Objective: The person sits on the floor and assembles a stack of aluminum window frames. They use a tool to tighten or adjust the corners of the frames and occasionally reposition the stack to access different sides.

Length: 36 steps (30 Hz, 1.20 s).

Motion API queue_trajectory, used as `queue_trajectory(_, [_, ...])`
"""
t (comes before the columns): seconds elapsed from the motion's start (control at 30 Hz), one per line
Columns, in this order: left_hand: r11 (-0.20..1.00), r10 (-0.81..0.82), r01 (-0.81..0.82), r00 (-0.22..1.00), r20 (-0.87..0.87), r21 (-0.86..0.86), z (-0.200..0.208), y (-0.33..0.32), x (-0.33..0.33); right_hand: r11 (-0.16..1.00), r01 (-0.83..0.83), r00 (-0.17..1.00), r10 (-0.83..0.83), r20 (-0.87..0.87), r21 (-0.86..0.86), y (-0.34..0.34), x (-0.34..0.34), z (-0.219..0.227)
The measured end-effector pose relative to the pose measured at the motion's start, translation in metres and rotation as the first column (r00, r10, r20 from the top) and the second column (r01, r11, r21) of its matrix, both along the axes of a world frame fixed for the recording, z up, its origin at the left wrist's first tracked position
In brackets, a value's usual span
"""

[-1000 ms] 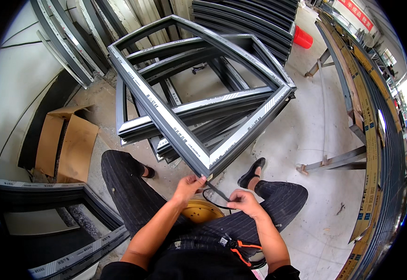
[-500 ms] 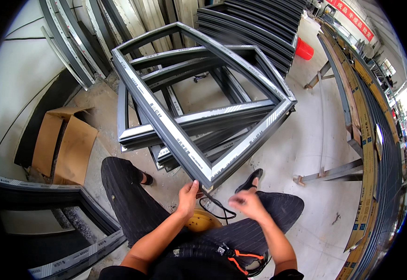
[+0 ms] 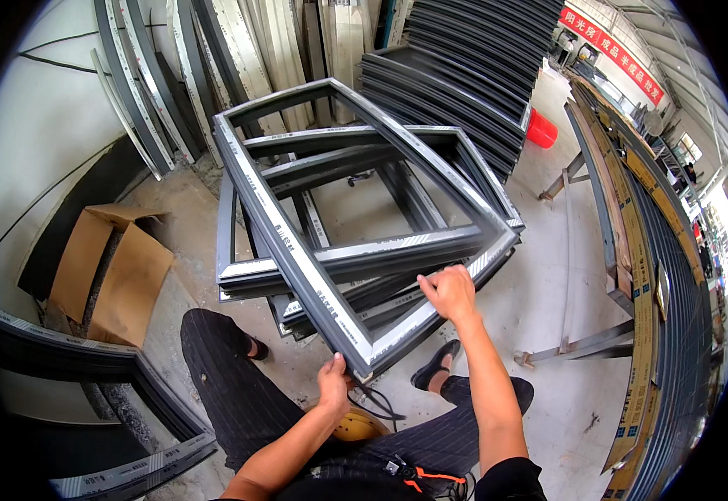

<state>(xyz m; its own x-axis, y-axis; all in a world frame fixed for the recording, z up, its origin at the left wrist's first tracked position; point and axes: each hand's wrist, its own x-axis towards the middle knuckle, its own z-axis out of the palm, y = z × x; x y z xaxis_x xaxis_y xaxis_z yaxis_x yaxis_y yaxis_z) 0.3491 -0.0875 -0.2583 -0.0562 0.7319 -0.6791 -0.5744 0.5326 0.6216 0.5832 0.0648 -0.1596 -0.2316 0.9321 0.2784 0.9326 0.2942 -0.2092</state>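
Grey-and-black metal window frames (image 3: 259, 213) lie stacked askew in front of me, their pale faces covered with printed film. My left hand (image 3: 333, 386) is closed at the near corner of the top frame, thumb up against its edge. Beside that hand a thin black strip (image 3: 385, 407) hangs in a loop; which end it comes from is hidden. My right hand (image 3: 450, 294) is over the top frame's near right rail, fingers curled and thumb pointing left. Whatever those fingers hold is hidden under the hand.
A cardboard box (image 3: 130, 280) stands on the left, with another frame (image 3: 142, 468) below it. A tall stack of dark frames (image 3: 439, 88) and a red bucket (image 3: 541, 129) are behind. Long dark profiles rest on a rack (image 3: 577, 338) at the right. A yellow round seat (image 3: 355, 427) is beneath me.
My right hand has moved forward from beside the near corner to the top frame's right rail. My left hand remains at the corner. The whole view has shifted slightly.
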Motion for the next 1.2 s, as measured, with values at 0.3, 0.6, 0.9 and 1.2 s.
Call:
queue_trajectory(0.3, [0.986, 0.163, -0.144, 0.937, -0.310, 0.081, -0.002, -0.025, -0.090, 0.998, 0.041, 0.998, -0.039, -0.057, 0.046, -0.096, -0.077, 0.003])
queue_trajectory(0.6, [0.992, -0.055, 0.093, 0.931, -0.360, 0.088, -0.018, 0.048, -0.161, 0.982, 0.060, 0.996, -0.045, -0.083, 0.177, -0.097, -0.115, -0.002])
queue_trajectory(0.9, [0.994, -0.094, 0.097, 0.993, -0.066, 0.045, 0.013, 0.017, -0.105, 0.991, 0.032, 0.998, -0.025, -0.055, 0.129, -0.087, -0.067, -0.001])
queue_trajectory(1.2, [0.961, -0.136, 0.201, 0.942, -0.307, 0.192, 0.013, -0.067, -0.119, 0.675, -0.298, 0.954, 0.182, -0.238, -0.675, -0.224, -0.076, 0.039])
